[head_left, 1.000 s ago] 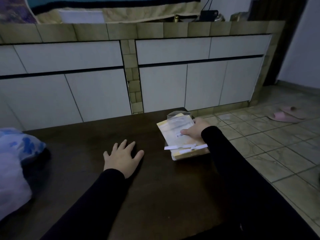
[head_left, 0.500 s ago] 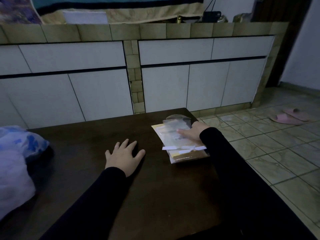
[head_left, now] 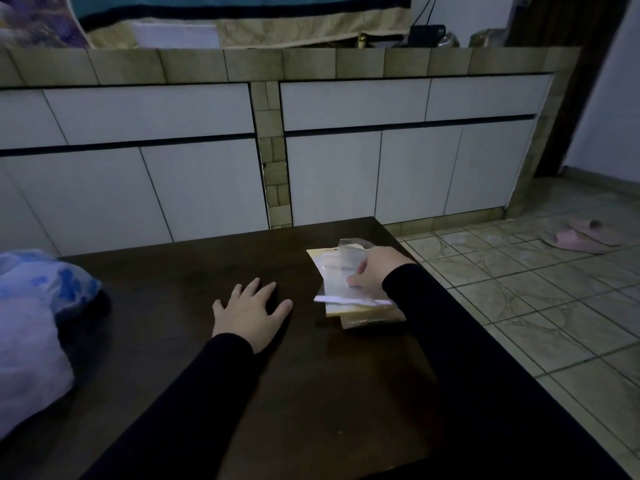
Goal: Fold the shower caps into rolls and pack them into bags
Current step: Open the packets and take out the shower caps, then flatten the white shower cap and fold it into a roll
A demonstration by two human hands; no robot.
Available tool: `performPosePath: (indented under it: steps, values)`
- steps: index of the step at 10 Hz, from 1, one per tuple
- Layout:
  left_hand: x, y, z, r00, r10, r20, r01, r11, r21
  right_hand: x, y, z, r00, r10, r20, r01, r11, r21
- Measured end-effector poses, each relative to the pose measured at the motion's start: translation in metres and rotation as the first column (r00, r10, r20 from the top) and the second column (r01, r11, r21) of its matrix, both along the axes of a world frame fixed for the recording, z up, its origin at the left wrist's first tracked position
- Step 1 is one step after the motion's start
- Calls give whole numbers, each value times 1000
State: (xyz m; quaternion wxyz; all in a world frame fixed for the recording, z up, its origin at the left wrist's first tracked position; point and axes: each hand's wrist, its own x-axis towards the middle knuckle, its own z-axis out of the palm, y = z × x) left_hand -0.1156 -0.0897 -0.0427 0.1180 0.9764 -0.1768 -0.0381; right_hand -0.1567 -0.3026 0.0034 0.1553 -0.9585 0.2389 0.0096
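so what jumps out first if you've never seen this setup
The right hand draws the eye first, gripping the top clear bag from a stack of bags near the right edge of the dark wooden table. The left hand lies flat and spread on the table just left of the stack. A bluish-white plastic bundle bulks at the table's left edge, and pink slippers sit on the tiled floor to the right.
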Motion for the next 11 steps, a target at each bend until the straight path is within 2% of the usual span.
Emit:
performPosePath:
  steps: [1, 2, 4, 5, 6, 7, 8, 9, 10, 11]
  values:
    - [0, 0, 0, 1000, 2, -1, -2, 1000, -1, -6, 3, 6, 993, 66, -94, -58, 995, 87]
    - [1, 0, 0, 1000, 6, -1, -6, 1000, -6, -8, 9, 7, 979, 104, -175, -100, 994, 34]
    - [0, 0, 1, 1000, 12, -8, -12, 1000, -7, -10, 24, 17, 982, 128, -137, -134, 991, -30]
    - [0, 1, 3, 1000, 7, -27, -8, 1000, -27, -17, 32, 36, 984, 170, -57, -173, 984, -42]
    - [-2, 4, 8, 999, 12, -38, -17, 989, -147, -21, 47, 53, 976, 212, 41, -208, 974, -95]
    - [-7, 19, 24, 1000, 10, -22, -17, 939, -344, -22, 72, 65, 958, 280, 58, -275, 958, -86]
    - [-17, 46, 50, 999, 14, 32, 0, 909, -416, -22, 107, 77, 900, 412, 143, -407, 911, -64]
    - [-23, 85, 78, 975, 101, 199, -18, 925, -379, -21, 149, 81, 789, 509, 345, -535, 845, -24]
    - [-31, 137, 103, 934, 186, 305, -72, 934, -350, -14, 189, 73, 646, 560, 518, -629, 776, -54]
    - [-50, 188, 121, 890, 193, 414, -74, 955, -287, -7, 229, 61, 547, 649, 529, -743, 668, -51]
